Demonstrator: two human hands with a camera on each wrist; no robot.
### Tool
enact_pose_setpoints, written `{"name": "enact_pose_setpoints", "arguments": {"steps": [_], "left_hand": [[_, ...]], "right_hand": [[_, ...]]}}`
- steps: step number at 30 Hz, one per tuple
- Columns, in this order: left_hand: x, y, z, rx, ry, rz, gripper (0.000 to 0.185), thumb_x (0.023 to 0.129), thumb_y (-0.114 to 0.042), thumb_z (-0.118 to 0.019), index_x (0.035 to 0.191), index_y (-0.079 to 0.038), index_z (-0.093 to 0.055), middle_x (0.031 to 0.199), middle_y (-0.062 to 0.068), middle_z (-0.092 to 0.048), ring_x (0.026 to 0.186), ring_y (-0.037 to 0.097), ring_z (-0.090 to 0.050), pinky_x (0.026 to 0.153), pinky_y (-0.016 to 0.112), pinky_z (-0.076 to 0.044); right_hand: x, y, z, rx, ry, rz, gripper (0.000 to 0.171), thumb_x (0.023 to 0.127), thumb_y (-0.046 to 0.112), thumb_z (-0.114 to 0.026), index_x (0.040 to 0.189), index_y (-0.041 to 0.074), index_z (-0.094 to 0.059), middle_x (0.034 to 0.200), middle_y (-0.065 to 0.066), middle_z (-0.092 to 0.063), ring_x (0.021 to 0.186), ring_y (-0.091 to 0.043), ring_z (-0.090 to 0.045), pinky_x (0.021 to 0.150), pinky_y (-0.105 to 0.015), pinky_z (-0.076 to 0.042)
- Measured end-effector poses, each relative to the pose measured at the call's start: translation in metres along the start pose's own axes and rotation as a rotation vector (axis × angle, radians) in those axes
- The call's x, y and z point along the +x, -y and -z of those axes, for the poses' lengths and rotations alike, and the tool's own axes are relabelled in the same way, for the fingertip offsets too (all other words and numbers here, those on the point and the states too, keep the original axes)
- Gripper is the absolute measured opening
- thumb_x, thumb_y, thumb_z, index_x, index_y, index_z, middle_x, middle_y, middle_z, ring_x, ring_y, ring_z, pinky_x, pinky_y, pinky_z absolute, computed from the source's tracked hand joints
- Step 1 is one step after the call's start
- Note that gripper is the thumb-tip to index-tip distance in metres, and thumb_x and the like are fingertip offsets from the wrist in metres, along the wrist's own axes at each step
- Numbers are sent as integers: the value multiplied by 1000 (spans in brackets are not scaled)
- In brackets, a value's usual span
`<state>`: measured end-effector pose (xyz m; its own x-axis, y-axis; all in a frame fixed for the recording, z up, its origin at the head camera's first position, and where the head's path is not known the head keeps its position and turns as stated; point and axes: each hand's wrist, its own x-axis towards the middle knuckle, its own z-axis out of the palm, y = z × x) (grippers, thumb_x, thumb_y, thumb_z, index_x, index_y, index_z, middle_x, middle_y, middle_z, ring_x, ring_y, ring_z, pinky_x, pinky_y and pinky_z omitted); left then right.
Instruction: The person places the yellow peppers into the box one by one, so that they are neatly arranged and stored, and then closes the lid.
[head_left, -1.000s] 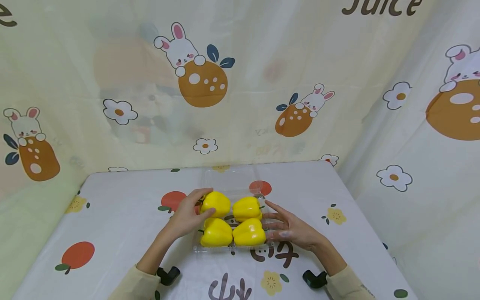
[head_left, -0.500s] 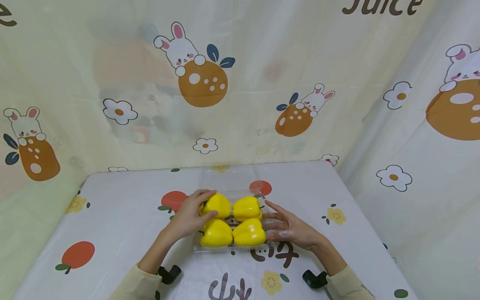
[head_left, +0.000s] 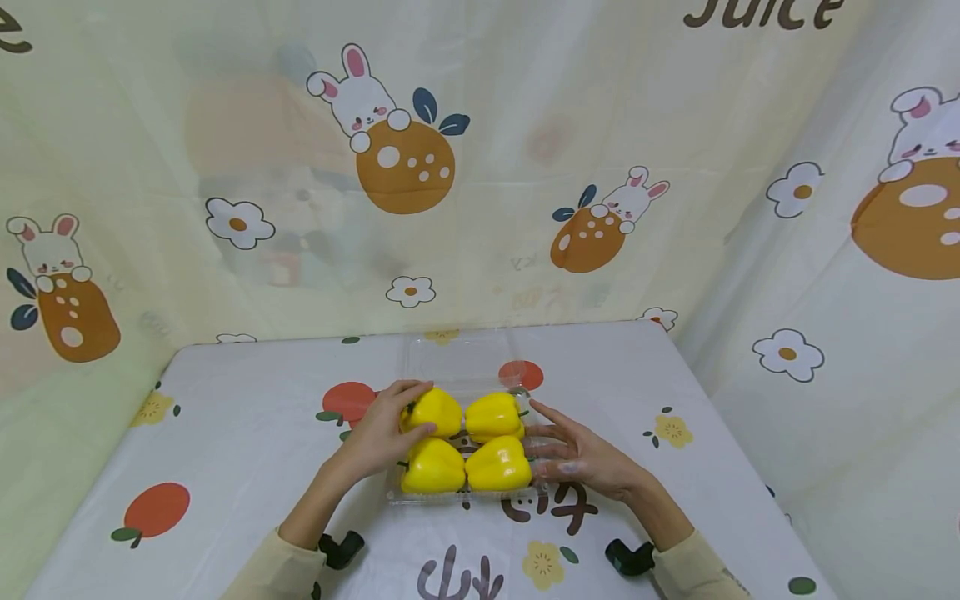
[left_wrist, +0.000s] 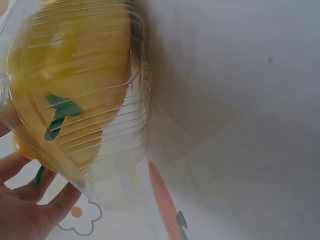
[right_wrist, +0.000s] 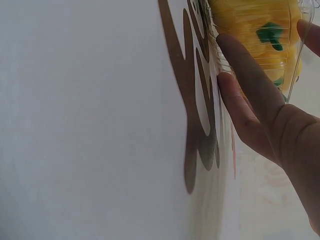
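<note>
Four yellow bell peppers sit in a clear plastic tray [head_left: 450, 498] at the table's middle. My left hand [head_left: 386, 429] grips the back-left pepper [head_left: 438, 408], with fingers over its top and the thumb on its near side. The back-right pepper [head_left: 492, 414], front-left pepper [head_left: 432, 467] and front-right pepper [head_left: 498, 464] lie untouched. My right hand [head_left: 577, 454] is open, its straight fingers [right_wrist: 250, 95] against the tray's right wall. In the left wrist view a pepper [left_wrist: 75, 85] shows through the ribbed tray wall, with my left hand [left_wrist: 25, 215] below it.
The tray's clear lid [head_left: 457, 358] lies open behind it. The table [head_left: 247, 433] has a white cloth printed with fruit and flowers. Printed curtains [head_left: 480, 167] close in the back and right sides. Black wrist camera mounts [head_left: 341, 550] sit by both sleeves.
My left hand has shifted slightly on the back-left pepper, which settled a little lower in the tray. The right hand has stayed against the tray.
</note>
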<state>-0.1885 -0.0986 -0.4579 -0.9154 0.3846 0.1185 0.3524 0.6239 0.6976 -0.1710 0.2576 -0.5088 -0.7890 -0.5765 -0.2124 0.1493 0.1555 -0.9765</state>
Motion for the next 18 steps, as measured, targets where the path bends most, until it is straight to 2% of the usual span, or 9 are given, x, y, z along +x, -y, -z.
{"name": "enact_pose_setpoints", "arguments": {"steps": [18], "left_hand": [[4,-2,-3,25,10,57,62,94,-21,-81,151,-12,-59,154,12,-56,142,37,-50,117,58,-50]], "right_hand": [[-1,1,1,3,12,5,103,97,18,-74,172,23,-4,170,-30,-27,149,-48,-48,112,-52,-56]]}}
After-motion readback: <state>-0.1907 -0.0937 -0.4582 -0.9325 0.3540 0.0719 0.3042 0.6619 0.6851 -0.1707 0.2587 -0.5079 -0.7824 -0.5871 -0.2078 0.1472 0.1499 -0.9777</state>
